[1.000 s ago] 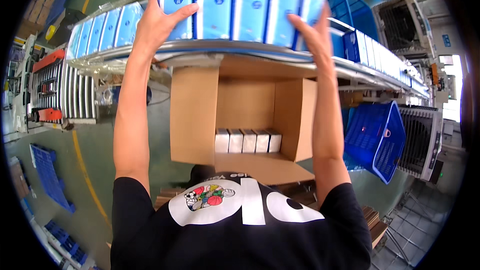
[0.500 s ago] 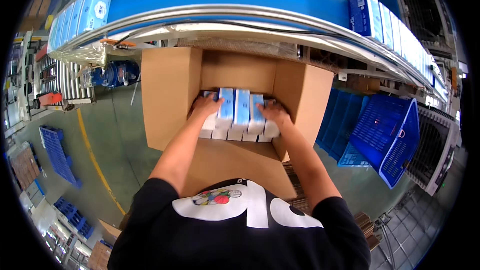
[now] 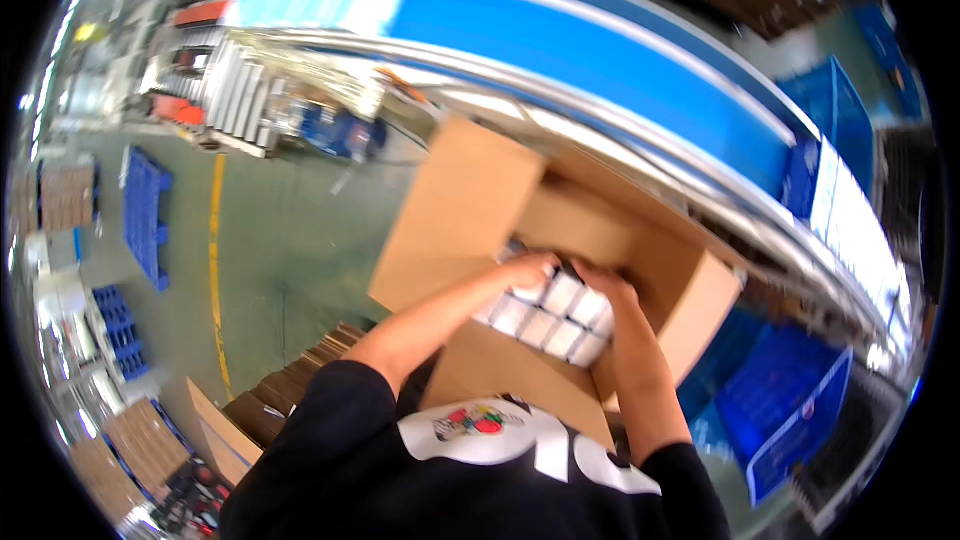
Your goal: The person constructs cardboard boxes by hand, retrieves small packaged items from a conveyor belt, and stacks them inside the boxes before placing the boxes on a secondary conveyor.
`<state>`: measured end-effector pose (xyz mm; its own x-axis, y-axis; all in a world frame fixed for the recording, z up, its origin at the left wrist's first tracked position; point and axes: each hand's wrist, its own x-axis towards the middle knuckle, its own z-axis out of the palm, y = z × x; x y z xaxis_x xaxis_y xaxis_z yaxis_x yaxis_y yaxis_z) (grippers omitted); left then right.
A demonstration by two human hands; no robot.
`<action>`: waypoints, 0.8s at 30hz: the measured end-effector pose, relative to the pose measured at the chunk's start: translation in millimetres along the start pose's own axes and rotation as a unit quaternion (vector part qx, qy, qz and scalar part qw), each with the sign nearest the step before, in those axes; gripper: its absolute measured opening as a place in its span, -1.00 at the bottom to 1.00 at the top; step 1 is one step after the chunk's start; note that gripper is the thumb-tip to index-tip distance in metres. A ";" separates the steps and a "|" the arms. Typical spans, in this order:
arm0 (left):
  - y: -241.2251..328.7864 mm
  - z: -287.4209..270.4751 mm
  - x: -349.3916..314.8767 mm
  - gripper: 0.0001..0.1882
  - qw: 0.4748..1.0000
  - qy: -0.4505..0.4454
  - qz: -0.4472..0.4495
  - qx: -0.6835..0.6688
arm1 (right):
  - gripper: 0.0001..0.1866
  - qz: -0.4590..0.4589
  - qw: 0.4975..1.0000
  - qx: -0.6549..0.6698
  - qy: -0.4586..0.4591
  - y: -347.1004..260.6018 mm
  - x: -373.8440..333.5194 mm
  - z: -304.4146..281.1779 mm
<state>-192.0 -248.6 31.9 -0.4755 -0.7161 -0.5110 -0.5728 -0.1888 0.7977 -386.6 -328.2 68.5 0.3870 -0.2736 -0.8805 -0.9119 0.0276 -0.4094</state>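
Both hands down in cardboard carton (image 3: 470, 210) — left hand (image 3: 533, 273), right hand (image 3: 606, 290) pressed on white boxes (image 3: 548, 320) (grip unclear, blurred); blue conveyor (image 3: 600, 50) beyond.

Small white boxes (image 3: 548, 315) packed in an open cardboard carton (image 3: 470, 210).

The small boxes are white with pale blue sides and stand upright, close together in two short rows, their square tops facing up; they sit deep in the carton, against its near wall. The picture is blurred, so their exact count is hard to tell, perhaps six or eight. The carton is plain brown cardboard, open at the top, with its flaps folded outward on the left, right and near sides. It stands tilted in the view, just below a blue conveyor, and part of its inside shows bare.
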 end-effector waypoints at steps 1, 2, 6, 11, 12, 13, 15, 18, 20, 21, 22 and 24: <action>37.1 -24.9 -8.6 -0.51 0.996 -0.051 0.033 -0.072 | -0.39 -0.075 0.993 -0.032 0.089 46.6 29.2 22.3; 78.5 -67.0 -38.0 -0.51 0.988 -0.055 0.100 -0.108 | -0.41 -0.031 0.998 0.034 0.050 45.4 14.4 22.5; 152.9 -283.7 -157.2 -0.61 0.945 0.112 0.222 -0.214 | -0.34 0.047 0.966 0.180 0.180 33.9 -46.0 26.2; -38.7 -522.2 -247.8 -0.41 0.678 0.704 -0.164 0.135 | -0.24 0.064 0.960 0.152 0.226 -2.0 -86.3 3.7; -25.3 -532.6 -230.1 -0.33 0.724 0.650 -0.219 0.072 | -0.24 0.066 0.956 0.148 0.244 -3.6 -97.7 5.2; -13.4 -533.5 -211.1 -0.31 0.716 0.622 -0.251 0.193 | -0.32 0.041 0.942 0.159 0.291 -5.4 -104.3 8.0; 6.0 -533.9 -183.4 -0.36 0.698 0.601 -0.265 0.283 | -0.42 -0.026 0.921 0.192 0.337 -19.6 -120.1 4.6; -18.5 -567.1 -174.3 -0.27 0.716 0.632 -0.241 0.171 | -0.58 -0.111 0.889 0.180 0.405 -42.7 -144.3 -15.9; -47.1 -584.5 -183.1 -0.28 0.877 0.456 -0.096 -0.114 | -0.67 -0.176 0.848 0.139 0.480 -63.8 -169.3 -47.6; -9.4 -563.3 -150.6 -0.34 0.902 0.388 -0.121 -0.146 | -0.76 -0.181 0.789 0.062 0.584 -54.3 -182.1 -62.7; -2.2 -546.1 -141.8 -0.34 0.914 0.361 -0.098 -0.155 | -0.82 -0.196 0.744 0.048 0.637 -59.0 -196.6 -91.9; 45.4 -498.3 -110.6 -0.30 0.923 0.349 -0.146 -0.067 | -0.84 -0.133 0.653 0.073 0.742 -38.9 -205.7 -150.4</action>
<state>167.3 -512.9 284.3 0.2583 -0.8717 -0.4164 -0.4987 -0.4895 0.7153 -451.2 -417.6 301.5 -0.1284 -0.9149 0.3826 -0.7749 -0.1482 -0.6145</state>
